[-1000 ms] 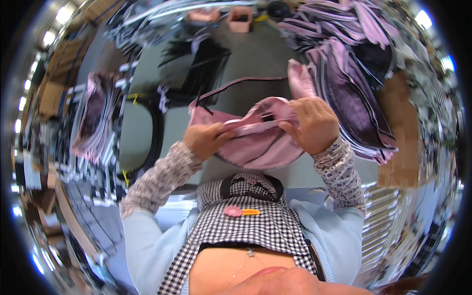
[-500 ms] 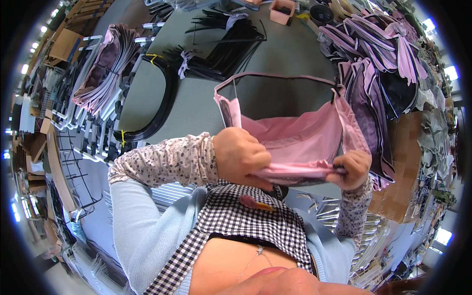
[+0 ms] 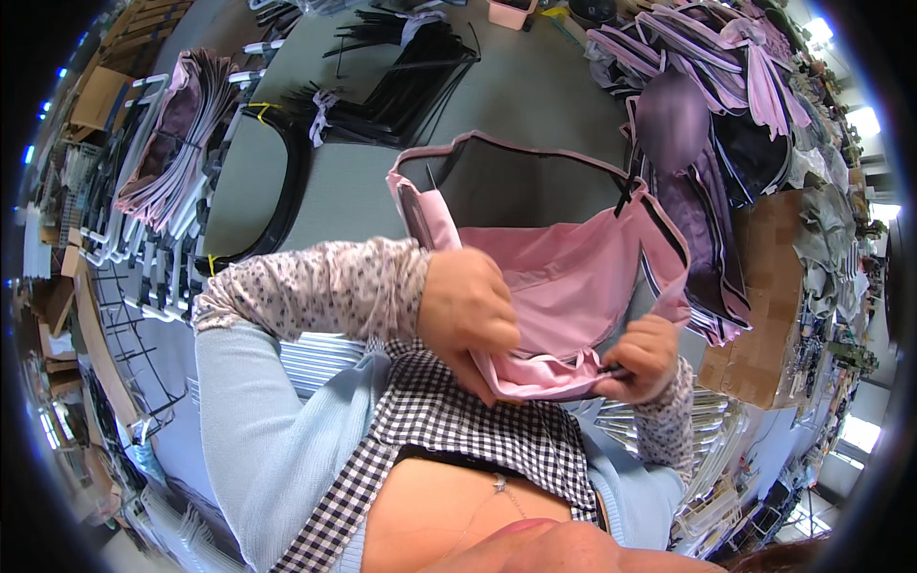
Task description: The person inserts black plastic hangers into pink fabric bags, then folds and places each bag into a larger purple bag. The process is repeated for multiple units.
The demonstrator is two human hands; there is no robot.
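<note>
A pink fabric cover with a dark-edged rim spreads open in front of me, over the table's near edge. Its far rim arches up as a loop, and the grey-green tabletop shows through it. My left hand is closed on the cover's near left edge, knuckles up. At the near right corner, my right hand grips the bunched edge, where a short dark end shows by the fingers. The near edge sags in folds between both hands. What lies under my left fingers is hidden.
Bundles of thin black strips lie on the table, beside a curved black tube bundle with yellow ties. Pink and dark covers pile up at right, near a cardboard box. Folded pink pieces rest on white tubes at left.
My right hand has come nearer to me and closer to my left hand. The near edge of the cover has dropped toward me and slackened. The whole view has shifted slightly.
</note>
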